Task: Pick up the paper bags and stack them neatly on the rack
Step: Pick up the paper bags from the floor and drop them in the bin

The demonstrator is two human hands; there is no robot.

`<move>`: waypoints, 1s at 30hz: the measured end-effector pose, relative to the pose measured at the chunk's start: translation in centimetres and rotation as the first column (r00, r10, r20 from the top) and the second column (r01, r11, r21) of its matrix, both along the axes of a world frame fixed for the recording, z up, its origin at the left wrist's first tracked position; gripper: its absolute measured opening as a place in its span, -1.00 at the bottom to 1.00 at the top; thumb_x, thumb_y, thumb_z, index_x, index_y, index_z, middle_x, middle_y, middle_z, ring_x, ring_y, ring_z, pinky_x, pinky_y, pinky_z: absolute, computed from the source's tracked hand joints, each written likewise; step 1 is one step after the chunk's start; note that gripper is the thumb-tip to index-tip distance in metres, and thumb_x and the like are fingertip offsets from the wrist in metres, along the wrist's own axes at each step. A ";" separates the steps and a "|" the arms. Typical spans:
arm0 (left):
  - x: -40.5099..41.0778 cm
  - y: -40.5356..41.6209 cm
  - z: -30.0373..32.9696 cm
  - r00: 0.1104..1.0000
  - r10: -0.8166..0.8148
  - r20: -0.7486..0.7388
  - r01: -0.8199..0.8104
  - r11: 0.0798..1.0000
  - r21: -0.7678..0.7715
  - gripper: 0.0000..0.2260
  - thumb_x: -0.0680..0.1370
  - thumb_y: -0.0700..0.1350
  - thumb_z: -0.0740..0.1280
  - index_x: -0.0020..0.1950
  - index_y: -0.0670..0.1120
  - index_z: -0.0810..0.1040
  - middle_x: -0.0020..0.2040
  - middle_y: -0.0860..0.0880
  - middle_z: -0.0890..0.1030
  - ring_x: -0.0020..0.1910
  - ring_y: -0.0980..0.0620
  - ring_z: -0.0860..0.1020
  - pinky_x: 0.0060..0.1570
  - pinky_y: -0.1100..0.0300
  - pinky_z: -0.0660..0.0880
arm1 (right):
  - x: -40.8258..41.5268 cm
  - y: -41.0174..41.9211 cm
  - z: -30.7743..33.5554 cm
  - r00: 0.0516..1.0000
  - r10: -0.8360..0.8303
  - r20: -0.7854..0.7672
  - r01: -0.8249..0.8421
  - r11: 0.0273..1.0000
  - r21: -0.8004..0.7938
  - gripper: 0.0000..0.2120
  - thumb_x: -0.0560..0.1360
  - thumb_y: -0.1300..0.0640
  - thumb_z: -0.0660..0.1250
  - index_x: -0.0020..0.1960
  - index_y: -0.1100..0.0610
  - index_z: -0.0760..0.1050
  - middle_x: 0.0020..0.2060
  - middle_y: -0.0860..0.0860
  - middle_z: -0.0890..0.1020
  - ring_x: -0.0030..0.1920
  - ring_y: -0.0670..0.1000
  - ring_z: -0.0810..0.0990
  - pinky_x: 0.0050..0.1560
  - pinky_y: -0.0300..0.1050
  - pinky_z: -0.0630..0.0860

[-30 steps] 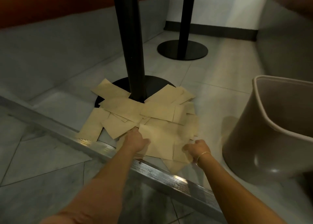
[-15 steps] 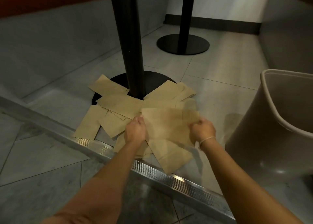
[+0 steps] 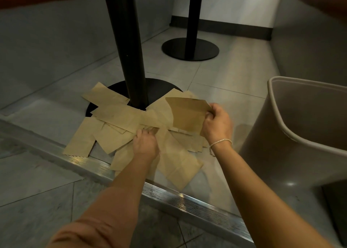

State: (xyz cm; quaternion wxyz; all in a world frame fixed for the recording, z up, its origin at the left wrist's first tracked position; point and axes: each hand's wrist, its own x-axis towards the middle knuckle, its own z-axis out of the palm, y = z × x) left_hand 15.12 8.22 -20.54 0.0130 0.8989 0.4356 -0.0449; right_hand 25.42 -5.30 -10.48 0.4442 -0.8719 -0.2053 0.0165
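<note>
My right hand pinches one flat brown paper bag by its edge, thumb and fingers curled tight on the paper, and holds it lifted clear above the scattered bags that lie around the foot of the black table post. My left hand reaches down into the heap just in front of the post, fingertips curled under the edge of another bag; whether they have closed on it I cannot tell, as the knuckles hide the grip. The bags look feather-light, thin and limp, so I judge they will flop and slide over each other unless taken by an edge or corner, and a hard squeeze would likely crease them. They overlap in a loose fan, some on the post's round black base, some on the pale floor tiles, the nearest ones touching the ribbed metal floor strip in front of the post. A beige plastic bin stands on the right of the post, well apart from the heap. No rack shows anywhere here, so stacking has yet to begin.
</note>
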 end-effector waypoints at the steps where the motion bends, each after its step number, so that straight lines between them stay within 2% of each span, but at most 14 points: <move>1: -0.1 -0.1 0.3 1.000 -0.024 -0.017 0.025 0.999 0.029 -0.51 0.49 0.12 0.34 0.31 -0.12 0.42 0.29 -0.08 0.43 0.28 -0.06 0.29 0.21 0.14 0.27 | 0.0 0.0 0.1 1.000 0.012 0.005 -0.012 1.000 -0.001 -0.66 0.54 0.28 0.07 0.15 0.06 0.54 0.01 0.08 0.60 0.03 0.11 0.52 -0.06 -0.16 0.40; 4: -0.6 -0.6 1.5 0.997 -0.072 -0.005 0.073 0.996 0.050 -0.58 0.48 0.20 0.30 0.17 -0.07 0.55 0.19 -0.03 0.51 0.26 -0.05 0.30 0.19 0.14 0.26 | -0.3 -0.1 1.7 0.996 0.063 0.058 -0.062 0.998 -0.019 -0.64 0.54 0.29 0.08 0.20 0.07 0.53 0.05 0.10 0.57 0.07 0.11 0.51 -0.06 -0.19 0.35; 7: -1.4 -0.9 3.5 0.995 -0.059 0.075 0.060 0.998 -0.021 -0.62 0.51 0.14 0.28 0.22 -0.05 0.51 0.17 -0.05 0.54 0.26 -0.05 0.33 0.18 0.11 0.27 | -1.2 -0.6 4.7 0.984 0.111 0.140 -0.106 0.993 -0.045 -0.64 0.57 0.28 0.07 0.24 0.07 0.51 0.08 0.10 0.51 0.07 0.08 0.47 -0.09 -0.26 0.27; 10: -2.2 -1.2 6.2 0.929 0.072 0.362 0.037 0.957 -0.287 -0.62 0.52 0.02 0.33 0.30 -0.09 0.48 0.15 -0.08 0.57 0.20 -0.06 0.46 0.11 0.20 0.36 | -2.2 -1.4 8.3 0.966 0.127 0.224 -0.123 0.992 -0.034 -0.66 0.58 0.26 0.07 0.26 0.07 0.49 0.08 0.08 0.49 0.00 0.02 0.44 -0.07 -0.23 0.31; 11: -2.3 -1.4 7.2 0.885 0.142 0.443 0.050 0.918 -0.393 -0.64 0.52 -0.02 0.35 0.27 -0.12 0.49 0.11 -0.06 0.58 0.15 -0.05 0.49 0.04 0.24 0.37 | -2.4 -1.7 9.6 0.961 0.120 0.250 -0.116 0.993 -0.033 -0.66 0.58 0.26 0.08 0.26 0.07 0.49 0.08 0.08 0.50 0.01 0.03 0.45 -0.07 -0.23 0.30; 13: -2.7 -1.9 9.4 0.807 0.205 0.554 0.102 0.875 -0.473 -0.81 0.51 -0.07 0.39 0.08 -0.10 0.54 -0.05 -0.02 0.54 0.03 -0.03 0.50 -0.09 0.25 0.38 | -2.7 -2.5 12.1 0.951 0.094 0.295 -0.093 0.995 -0.020 -0.65 0.56 0.27 0.09 0.24 0.06 0.49 0.08 0.08 0.53 0.07 0.08 0.49 -0.07 -0.24 0.27; 14: -2.8 -2.2 10.6 0.777 0.211 0.593 0.129 0.869 -0.478 -0.89 0.49 -0.08 0.40 -0.08 -0.05 0.51 -0.14 0.01 0.52 -0.05 -0.03 0.50 -0.18 0.22 0.38 | -2.8 -2.9 13.4 0.946 0.081 0.314 -0.082 0.997 -0.009 -0.65 0.55 0.27 0.10 0.24 0.04 0.50 0.09 0.07 0.54 0.09 0.08 0.50 -0.07 -0.25 0.26; 15: -3.0 -2.5 11.8 0.748 0.209 0.629 0.158 0.866 -0.475 -0.85 0.48 -0.09 0.42 -0.20 -0.03 0.46 -0.22 0.02 0.51 -0.12 -0.02 0.50 -0.26 0.21 0.38 | -2.9 -3.5 14.8 0.941 0.068 0.332 -0.073 0.997 0.002 -0.65 0.55 0.26 0.10 0.24 0.03 0.50 0.11 0.07 0.54 0.11 0.09 0.50 -0.06 -0.24 0.26; 17: -3.1 -3.0 14.4 0.711 0.166 0.684 0.212 0.876 -0.433 -0.79 0.46 -0.11 0.44 -0.29 -0.03 0.44 -0.28 0.01 0.51 -0.20 0.01 0.51 -0.34 0.22 0.38 | -3.1 -4.9 17.5 0.932 0.037 0.361 -0.054 0.998 0.036 -0.65 0.55 0.26 0.10 0.24 0.04 0.50 0.12 0.08 0.55 0.12 0.10 0.50 -0.02 -0.21 0.32; 20: -3.0 -3.8 18.4 0.657 0.107 0.746 0.275 0.888 -0.369 -0.84 0.46 -0.15 0.44 -0.26 -0.03 0.49 -0.24 -0.03 0.56 -0.26 0.06 0.52 -0.38 0.27 0.46 | -2.6 -7.3 21.1 0.925 -0.048 0.378 0.009 0.995 0.104 -0.61 0.51 0.29 0.10 0.25 0.05 0.50 0.14 0.11 0.55 0.14 0.13 0.49 0.05 -0.17 0.36; 23: -2.7 -4.8 21.5 0.667 0.039 0.744 0.286 0.909 -0.303 -0.87 0.48 -0.13 0.43 -0.21 0.00 0.51 -0.21 0.00 0.58 -0.29 0.11 0.54 -0.48 0.37 0.46 | -1.6 -9.5 22.9 0.930 -0.135 0.342 0.084 0.983 0.160 -0.61 0.49 0.31 0.09 0.21 0.08 0.52 0.13 0.14 0.57 0.14 0.17 0.49 -0.02 -0.17 0.36; 26: -2.4 -5.4 23.3 0.685 0.029 0.728 0.257 0.925 -0.279 -0.91 0.49 -0.10 0.42 -0.16 -0.01 0.53 -0.19 0.00 0.59 -0.27 0.06 0.56 -0.44 0.32 0.44 | -0.8 -11.5 23.1 0.940 -0.180 0.291 0.138 0.977 0.160 -0.62 0.49 0.32 0.09 0.19 0.08 0.53 0.13 0.14 0.55 0.14 0.18 0.48 -0.06 -0.16 0.34; 28: -1.5 -5.8 24.1 0.653 0.031 0.756 0.243 0.937 -0.249 -0.90 0.48 -0.08 0.43 -0.13 -0.07 0.54 -0.19 -0.04 0.59 -0.25 0.02 0.54 -0.39 0.25 0.43 | -0.1 -12.8 23.0 0.946 -0.187 0.264 0.157 0.979 0.131 -0.62 0.51 0.31 0.11 0.23 0.06 0.50 0.17 0.14 0.53 0.16 0.19 0.47 0.04 -0.07 0.41; 30: 0.1 -6.7 25.1 0.586 0.044 0.809 0.240 0.945 -0.224 -0.86 0.48 -0.07 0.42 -0.10 -0.11 0.54 -0.18 -0.10 0.60 -0.21 -0.03 0.55 -0.28 0.12 0.53 | 1.0 -14.0 22.9 0.950 -0.205 0.237 0.187 0.978 0.096 -0.63 0.52 0.28 0.14 0.25 0.04 0.49 0.19 0.12 0.52 0.18 0.18 0.47 0.11 -0.03 0.42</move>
